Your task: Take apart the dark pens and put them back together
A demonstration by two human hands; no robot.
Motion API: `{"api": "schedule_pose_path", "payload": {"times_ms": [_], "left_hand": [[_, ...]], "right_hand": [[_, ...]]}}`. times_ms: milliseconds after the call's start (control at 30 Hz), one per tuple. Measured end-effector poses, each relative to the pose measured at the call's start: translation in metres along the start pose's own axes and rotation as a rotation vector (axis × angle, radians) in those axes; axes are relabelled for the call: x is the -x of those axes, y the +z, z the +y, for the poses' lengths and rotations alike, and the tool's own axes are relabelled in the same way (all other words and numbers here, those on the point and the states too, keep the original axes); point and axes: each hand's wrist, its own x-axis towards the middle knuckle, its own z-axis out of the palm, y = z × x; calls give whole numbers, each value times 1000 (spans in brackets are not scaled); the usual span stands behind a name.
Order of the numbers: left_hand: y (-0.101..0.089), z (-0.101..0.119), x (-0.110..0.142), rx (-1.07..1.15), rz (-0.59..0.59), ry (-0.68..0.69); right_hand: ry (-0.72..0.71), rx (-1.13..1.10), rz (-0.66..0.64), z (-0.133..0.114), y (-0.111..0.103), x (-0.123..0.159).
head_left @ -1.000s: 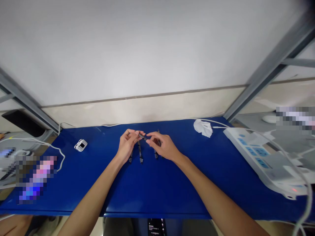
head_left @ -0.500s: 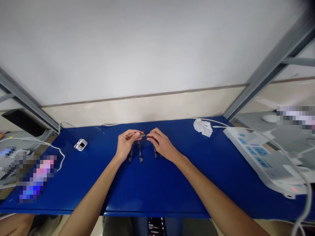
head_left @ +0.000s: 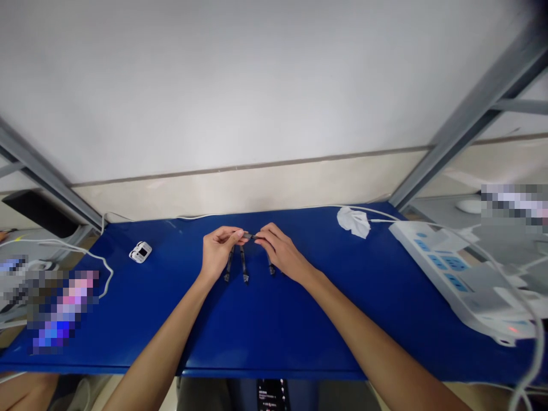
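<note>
Between my two hands, above the table, a slim dark pen (head_left: 248, 235) is held level. My left hand (head_left: 219, 246) is closed on its left part, thumb and fingers pinching it. The fingers of my right hand (head_left: 280, 249) pinch the other end and cover it. Two more black pens lie below on the blue tabletop, a left pen (head_left: 228, 268) and a middle pen (head_left: 244, 266). Another pen (head_left: 271, 267) lies partly hidden under my right hand.
A small white device with a dark screen (head_left: 140, 252) lies left on the blue table (head_left: 265, 331). At right are crumpled white tissue (head_left: 353, 222) and a white power strip (head_left: 454, 274) with cables. A lit phone (head_left: 273, 394) is below the table's front edge.
My left hand has shifted very slightly left, and a little more of the held pen shows between the hands. The right hand and the pens on the table have stayed put.
</note>
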Motion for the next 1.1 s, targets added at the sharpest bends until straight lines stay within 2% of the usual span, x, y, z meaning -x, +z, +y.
{"api": "schedule_pose_path", "payload": {"times_ms": [367,500,567,633,833,1000,1100], "left_hand": [[-1,6,1,-78,30,13],[4,7,3,-11,-79,74],[7,7,4,63,-160,76],[10,7,5,107,-190,64],[8,7,5,83,-111,47],[9,1,8,-47,59,38],[9,-3,7,-66,55,37]], "right_hand": [[-12,17,13,-2,4,-1],[-4,13,23,0,5,-1],[5,11,46,1,6,-1],[14,16,48,1,7,-1],[104,2,-84,2,11,5],[54,75,-38,2,12,6],[13,91,-13,0,11,4]]}}
